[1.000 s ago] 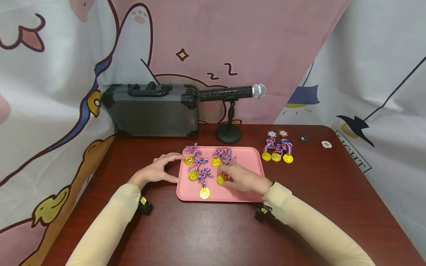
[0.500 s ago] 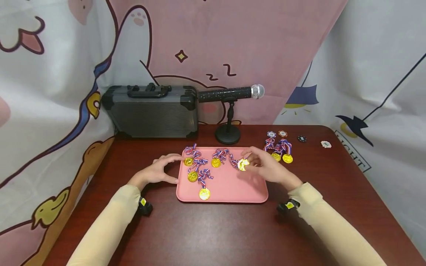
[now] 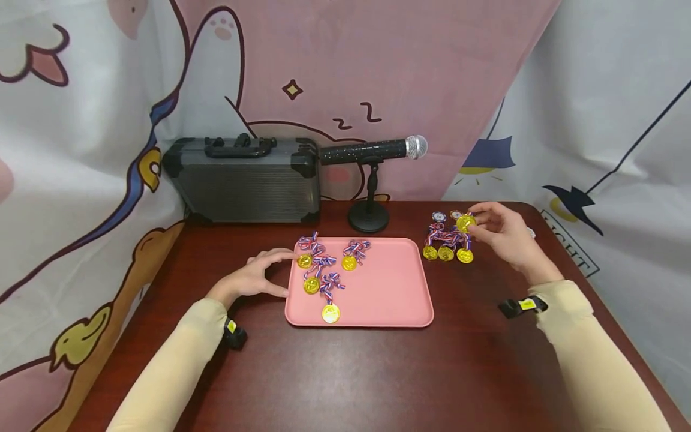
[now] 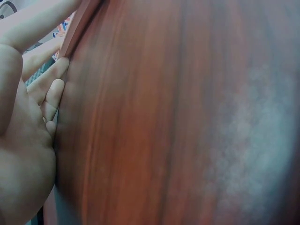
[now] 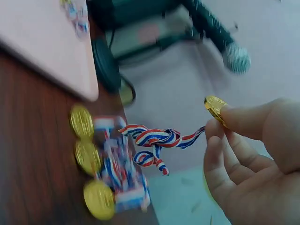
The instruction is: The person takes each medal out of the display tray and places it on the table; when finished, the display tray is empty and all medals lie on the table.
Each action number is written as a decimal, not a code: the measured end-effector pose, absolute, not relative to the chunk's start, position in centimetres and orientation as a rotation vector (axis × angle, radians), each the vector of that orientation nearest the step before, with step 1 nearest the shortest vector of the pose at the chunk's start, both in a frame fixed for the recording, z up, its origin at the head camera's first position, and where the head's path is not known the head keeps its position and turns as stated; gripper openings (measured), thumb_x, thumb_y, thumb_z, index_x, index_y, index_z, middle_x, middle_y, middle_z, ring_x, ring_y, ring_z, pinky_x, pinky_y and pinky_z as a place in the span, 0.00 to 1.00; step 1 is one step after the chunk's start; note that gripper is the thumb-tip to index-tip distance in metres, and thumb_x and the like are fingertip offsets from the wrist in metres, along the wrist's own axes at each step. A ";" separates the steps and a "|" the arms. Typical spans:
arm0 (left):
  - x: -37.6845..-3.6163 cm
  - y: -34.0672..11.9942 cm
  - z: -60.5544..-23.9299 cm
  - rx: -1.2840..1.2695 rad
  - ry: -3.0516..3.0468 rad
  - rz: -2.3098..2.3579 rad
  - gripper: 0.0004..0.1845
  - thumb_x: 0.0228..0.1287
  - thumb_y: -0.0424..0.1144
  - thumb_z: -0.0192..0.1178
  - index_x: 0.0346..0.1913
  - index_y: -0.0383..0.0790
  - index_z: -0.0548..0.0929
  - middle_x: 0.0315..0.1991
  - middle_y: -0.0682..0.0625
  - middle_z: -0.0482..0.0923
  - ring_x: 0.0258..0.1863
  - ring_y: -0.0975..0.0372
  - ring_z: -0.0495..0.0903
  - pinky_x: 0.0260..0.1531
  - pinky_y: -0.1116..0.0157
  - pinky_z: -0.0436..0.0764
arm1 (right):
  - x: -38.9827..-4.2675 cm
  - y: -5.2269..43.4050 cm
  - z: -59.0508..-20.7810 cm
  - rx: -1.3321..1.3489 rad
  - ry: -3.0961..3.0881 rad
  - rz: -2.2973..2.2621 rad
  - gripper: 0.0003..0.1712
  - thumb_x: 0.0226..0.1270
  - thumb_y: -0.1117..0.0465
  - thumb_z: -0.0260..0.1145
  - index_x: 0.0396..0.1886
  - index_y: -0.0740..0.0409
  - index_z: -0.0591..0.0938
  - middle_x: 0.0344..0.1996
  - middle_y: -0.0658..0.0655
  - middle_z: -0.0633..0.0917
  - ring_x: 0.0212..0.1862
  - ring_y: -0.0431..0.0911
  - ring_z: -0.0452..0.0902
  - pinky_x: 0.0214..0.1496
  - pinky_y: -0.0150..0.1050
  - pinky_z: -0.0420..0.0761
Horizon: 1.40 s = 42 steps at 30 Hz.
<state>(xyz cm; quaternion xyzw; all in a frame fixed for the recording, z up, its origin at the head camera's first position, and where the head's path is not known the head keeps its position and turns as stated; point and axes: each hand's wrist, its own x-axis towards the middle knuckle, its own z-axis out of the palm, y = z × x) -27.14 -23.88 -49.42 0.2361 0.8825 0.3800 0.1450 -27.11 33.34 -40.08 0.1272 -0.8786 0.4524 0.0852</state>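
Observation:
My right hand pinches a gold medal by its disc, and its striped ribbon dangles over three medals lying on the table right of the pink tray. Several more medals lie on the tray's left half. My left hand rests on the table with its fingers against the tray's left edge.
A dark hard case stands at the back left. A microphone on a small stand sits behind the tray. Poker chips lie behind the three medals. Patterned cloth hangs around the dark red table.
My right hand picked a medal off the tray and carried it right and back, to above the medals on the table. The left hand has stayed at the tray's edge.

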 end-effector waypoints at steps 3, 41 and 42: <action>-27.2 -23.9 -49.4 0.674 2.547 1.084 0.48 0.49 0.54 0.83 0.75 0.58 0.74 0.78 0.51 0.65 0.74 0.47 0.60 0.70 0.36 0.50 | -27.9 35.4 -40.3 0.253 -2.620 1.347 0.23 0.75 0.69 0.68 0.66 0.65 0.76 0.42 0.53 0.85 0.39 0.32 0.84 0.38 0.28 0.84; -27.0 -23.8 -49.5 0.710 2.541 1.136 0.48 0.49 0.51 0.84 0.75 0.54 0.74 0.76 0.48 0.67 0.70 0.46 0.64 0.67 0.33 0.50 | -27.9 39.8 -47.9 0.222 -3.010 0.833 0.18 0.72 0.68 0.69 0.59 0.65 0.81 0.48 0.72 0.86 0.48 0.65 0.85 0.49 0.62 0.83; -27.0 -23.8 -49.5 0.711 2.539 1.137 0.48 0.49 0.51 0.84 0.75 0.54 0.74 0.77 0.48 0.67 0.71 0.45 0.64 0.67 0.33 0.49 | -27.9 39.7 -47.8 0.213 -3.008 0.822 0.17 0.72 0.69 0.68 0.59 0.64 0.82 0.49 0.72 0.86 0.48 0.66 0.85 0.50 0.63 0.83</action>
